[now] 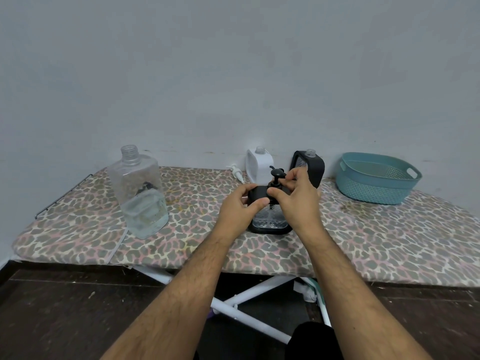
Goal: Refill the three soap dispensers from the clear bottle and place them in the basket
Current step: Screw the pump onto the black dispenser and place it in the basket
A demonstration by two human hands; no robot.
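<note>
Head view: well left of the grip, the clear bottle (140,193) stands uncapped; left hand (237,207) grips the black dispenser (270,216) on the board (363,242), right hand (294,196) pinches its pump (275,178); basket (376,178) sits far right.

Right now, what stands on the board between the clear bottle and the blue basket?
In the head view, between the clear bottle and the basket: a white dispenser, two black dispensers, both hands, a loose white pump.

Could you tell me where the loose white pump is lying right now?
The white pump lies on the ironing board near the far edge, just left of the white dispenser.
</note>
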